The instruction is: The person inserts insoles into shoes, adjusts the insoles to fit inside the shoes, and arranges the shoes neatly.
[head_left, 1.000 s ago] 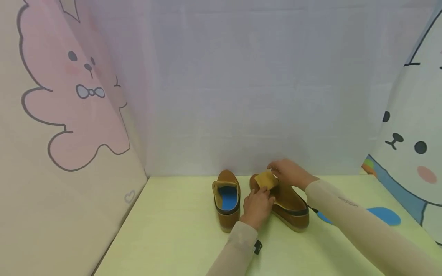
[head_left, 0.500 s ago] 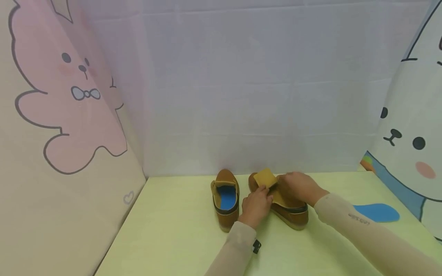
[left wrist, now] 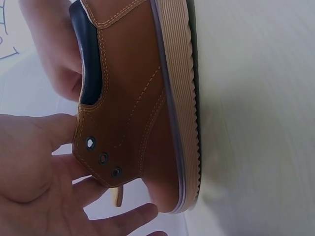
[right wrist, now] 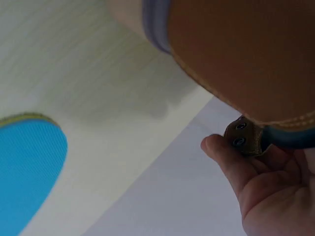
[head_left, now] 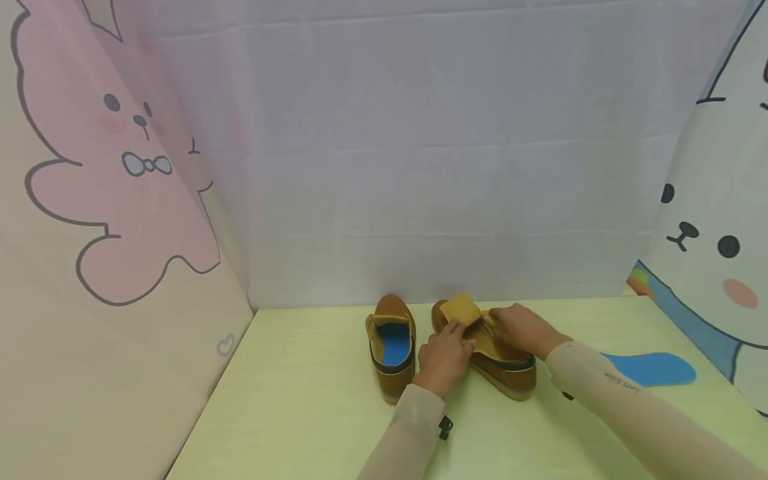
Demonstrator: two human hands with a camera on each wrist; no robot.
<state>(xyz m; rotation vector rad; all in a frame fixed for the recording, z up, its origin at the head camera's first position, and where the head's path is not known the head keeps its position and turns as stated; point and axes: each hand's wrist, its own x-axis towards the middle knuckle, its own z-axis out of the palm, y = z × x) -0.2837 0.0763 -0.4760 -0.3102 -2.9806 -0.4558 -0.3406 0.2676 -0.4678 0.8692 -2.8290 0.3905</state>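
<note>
A brown lace-up shoe (head_left: 507, 379) without laces sits between my hands, angled on the table, its tan tongue (head_left: 461, 309) folded up and forward. My left hand (head_left: 445, 359) grips the left eyelet flap; in the left wrist view the flap's three metal eyelets (left wrist: 103, 158) show, thumb on the edge and fingers behind. On the opposite side, my right hand (head_left: 523, 329) pinches the right eyelet flap (right wrist: 246, 138) between thumb and fingers and spreads it outward. Part of the shoe's opening is hidden behind my hands.
A matching brown shoe (head_left: 396, 383) with a blue insole (head_left: 395, 345) inside stands to the left. A loose blue insole (head_left: 654, 369) lies on the pale yellow table (head_left: 288, 400) at the right, partly behind my right sleeve. A white curtain (head_left: 384, 167) closes off the back.
My right hand has left the tongue, moving down and right onto the right eyelet flap. The tongue stays folded up. My left hand keeps its place on the left flap.
</note>
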